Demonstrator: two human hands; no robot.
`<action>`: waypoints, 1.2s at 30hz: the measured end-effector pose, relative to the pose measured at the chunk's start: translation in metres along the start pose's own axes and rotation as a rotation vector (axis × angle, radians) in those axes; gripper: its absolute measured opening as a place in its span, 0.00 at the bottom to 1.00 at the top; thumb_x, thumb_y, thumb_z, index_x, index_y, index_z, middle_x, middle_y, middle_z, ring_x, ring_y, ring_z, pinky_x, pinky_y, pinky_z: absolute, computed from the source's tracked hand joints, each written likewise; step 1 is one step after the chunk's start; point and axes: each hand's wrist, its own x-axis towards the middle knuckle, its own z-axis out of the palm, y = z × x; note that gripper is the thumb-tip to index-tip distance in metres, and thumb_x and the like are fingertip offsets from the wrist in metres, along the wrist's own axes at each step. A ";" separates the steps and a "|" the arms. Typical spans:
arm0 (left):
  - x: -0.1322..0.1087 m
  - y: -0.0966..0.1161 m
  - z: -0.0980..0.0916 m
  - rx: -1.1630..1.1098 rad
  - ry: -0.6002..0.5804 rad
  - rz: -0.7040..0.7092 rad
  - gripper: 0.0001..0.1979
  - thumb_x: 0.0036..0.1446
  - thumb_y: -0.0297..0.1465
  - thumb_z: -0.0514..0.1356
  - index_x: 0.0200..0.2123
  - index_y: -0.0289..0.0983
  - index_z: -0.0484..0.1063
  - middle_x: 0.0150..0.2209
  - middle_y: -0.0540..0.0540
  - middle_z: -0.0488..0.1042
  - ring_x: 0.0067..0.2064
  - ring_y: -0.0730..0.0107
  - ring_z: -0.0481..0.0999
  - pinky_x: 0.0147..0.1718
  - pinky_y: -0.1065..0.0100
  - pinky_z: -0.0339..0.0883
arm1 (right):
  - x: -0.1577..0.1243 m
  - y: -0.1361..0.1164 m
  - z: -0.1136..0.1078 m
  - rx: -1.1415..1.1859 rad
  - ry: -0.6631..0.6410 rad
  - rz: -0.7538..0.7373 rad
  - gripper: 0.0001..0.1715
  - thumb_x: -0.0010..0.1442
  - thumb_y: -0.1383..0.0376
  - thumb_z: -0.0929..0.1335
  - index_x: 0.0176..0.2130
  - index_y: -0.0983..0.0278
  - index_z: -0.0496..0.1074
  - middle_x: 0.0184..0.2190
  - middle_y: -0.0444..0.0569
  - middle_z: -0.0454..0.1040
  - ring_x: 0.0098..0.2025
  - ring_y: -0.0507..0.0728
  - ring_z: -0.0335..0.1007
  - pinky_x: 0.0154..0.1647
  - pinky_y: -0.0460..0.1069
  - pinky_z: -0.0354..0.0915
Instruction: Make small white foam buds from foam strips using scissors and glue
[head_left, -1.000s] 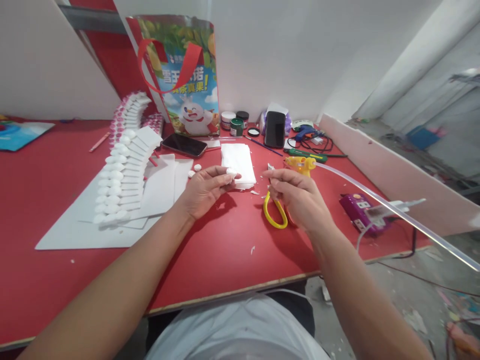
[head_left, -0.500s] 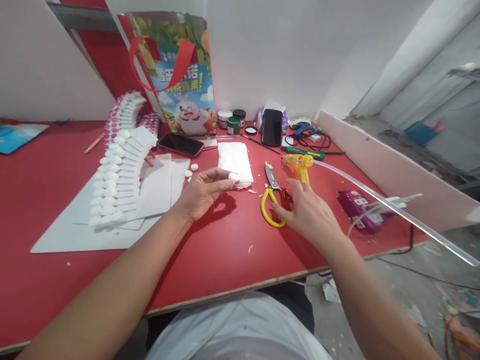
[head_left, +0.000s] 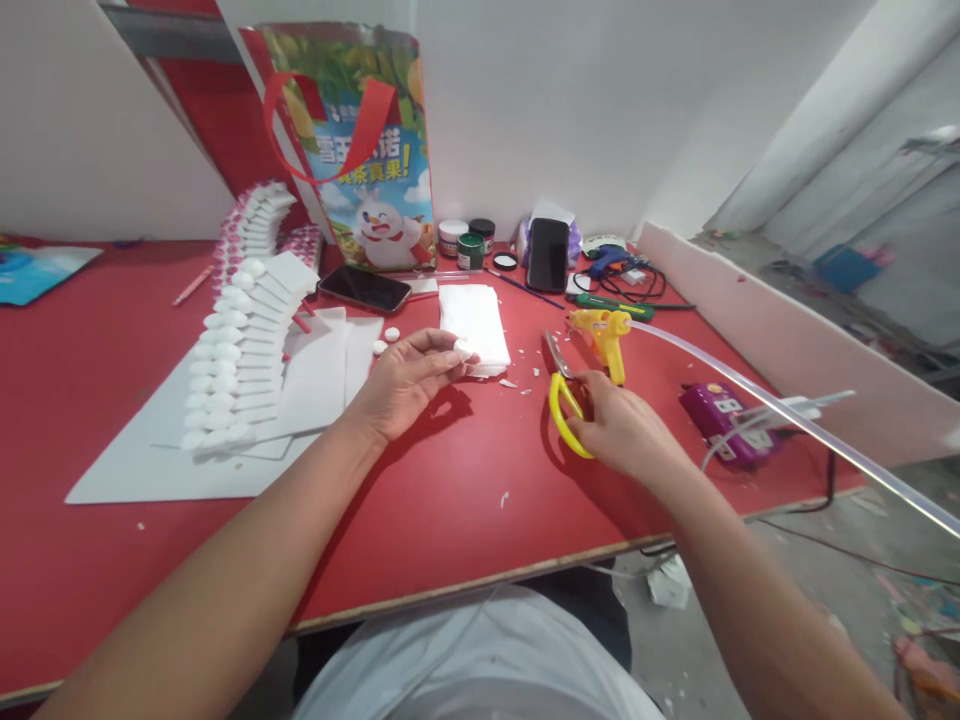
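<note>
- Left hand [head_left: 405, 385]: thumb and fingers pinched together on a small white piece [head_left: 463, 349], held up in front of the near end of a white paper stack [head_left: 472, 315] and hiding that corner.
- Over on the right hand [head_left: 622, 420]: fingers curled tight on the handles of the scissors [head_left: 558, 385], the yellow loop showing, the other handle mostly covered. Blades point away; whether they touch the counter [head_left: 450, 520], can't tell.
- Tight quarters here! The yellow glue gun [head_left: 604, 335] sits just beyond those right fingers, its clear stick [head_left: 787, 430] slanting across the view of a purple box [head_left: 724, 420].
- Between the hands, white scraps [head_left: 508, 384] litter the red surface.
- Just past the left knuckles, small white discs [head_left: 391, 334], then white sheets [head_left: 315, 370] and a curving row of white ovals [head_left: 225, 350].
- Further back, one phone [head_left: 365, 288] lies flat while a second phone [head_left: 548, 255] stands propped; paint jars [head_left: 470, 252] cluster between them.
- Right of those, a green cutter [head_left: 615, 306] lies behind the glue gun.
- And towering at the rear, a printed bag [head_left: 382, 160] blocks part of the wall.
</note>
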 end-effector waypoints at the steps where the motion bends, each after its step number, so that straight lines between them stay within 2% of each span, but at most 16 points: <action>1: 0.000 0.000 0.000 -0.009 0.001 -0.018 0.13 0.40 0.25 0.76 0.31 0.36 0.80 0.31 0.48 0.82 0.36 0.69 0.82 0.47 0.63 0.72 | -0.002 0.005 0.001 0.181 0.009 -0.024 0.28 0.57 0.65 0.69 0.57 0.67 0.67 0.35 0.54 0.79 0.36 0.64 0.78 0.31 0.51 0.62; 4: -0.003 0.000 0.001 -0.040 -0.008 -0.080 0.12 0.41 0.25 0.76 0.32 0.35 0.80 0.32 0.47 0.82 0.33 0.71 0.80 0.48 0.62 0.73 | -0.009 0.014 0.000 0.766 -0.123 -0.061 0.35 0.55 0.57 0.73 0.58 0.64 0.63 0.32 0.47 0.76 0.33 0.59 0.75 0.32 0.51 0.67; 6: -0.005 -0.001 0.002 -0.060 -0.019 -0.105 0.11 0.43 0.26 0.75 0.32 0.35 0.80 0.31 0.47 0.82 0.33 0.72 0.79 0.50 0.61 0.73 | -0.015 0.012 -0.003 0.908 -0.182 -0.097 0.39 0.51 0.51 0.76 0.56 0.61 0.64 0.31 0.44 0.73 0.33 0.58 0.72 0.33 0.51 0.67; 8: -0.006 -0.002 0.003 -0.063 -0.033 -0.118 0.10 0.45 0.26 0.75 0.33 0.36 0.80 0.31 0.47 0.82 0.33 0.73 0.79 0.51 0.61 0.73 | -0.021 0.007 -0.004 0.871 -0.138 -0.172 0.39 0.48 0.48 0.78 0.52 0.59 0.65 0.31 0.42 0.72 0.33 0.56 0.70 0.34 0.50 0.66; 10: -0.007 -0.002 0.005 -0.054 -0.049 -0.123 0.10 0.45 0.27 0.75 0.33 0.35 0.81 0.31 0.48 0.81 0.33 0.73 0.79 0.52 0.61 0.73 | -0.026 0.001 -0.002 0.756 -0.020 -0.258 0.36 0.48 0.46 0.78 0.48 0.59 0.66 0.30 0.41 0.70 0.32 0.55 0.67 0.33 0.49 0.63; 14: -0.008 0.000 0.008 -0.021 -0.084 -0.128 0.11 0.44 0.29 0.76 0.32 0.34 0.81 0.31 0.46 0.81 0.33 0.72 0.79 0.47 0.65 0.73 | -0.035 -0.010 0.006 0.476 0.193 -0.353 0.30 0.57 0.41 0.73 0.45 0.60 0.68 0.26 0.40 0.68 0.25 0.52 0.60 0.28 0.47 0.57; 17: -0.009 0.000 0.009 -0.026 -0.105 -0.124 0.12 0.42 0.29 0.77 0.31 0.35 0.81 0.31 0.47 0.81 0.33 0.72 0.79 0.45 0.66 0.73 | -0.037 -0.014 0.011 0.308 0.274 -0.371 0.30 0.60 0.39 0.70 0.45 0.61 0.70 0.28 0.44 0.71 0.24 0.52 0.62 0.29 0.47 0.56; 24: -0.008 -0.004 0.007 -0.036 -0.089 -0.116 0.14 0.40 0.29 0.78 0.31 0.36 0.80 0.32 0.47 0.81 0.36 0.66 0.81 0.49 0.59 0.73 | -0.035 -0.011 0.020 0.161 0.293 -0.397 0.33 0.61 0.39 0.69 0.48 0.63 0.73 0.32 0.50 0.77 0.27 0.56 0.69 0.29 0.48 0.57; 36: -0.008 -0.004 0.005 -0.003 -0.130 -0.123 0.11 0.43 0.29 0.77 0.31 0.35 0.82 0.32 0.47 0.81 0.36 0.68 0.80 0.46 0.64 0.73 | -0.034 -0.014 0.021 0.098 0.345 -0.437 0.31 0.63 0.40 0.68 0.46 0.64 0.74 0.30 0.51 0.78 0.28 0.57 0.73 0.28 0.48 0.54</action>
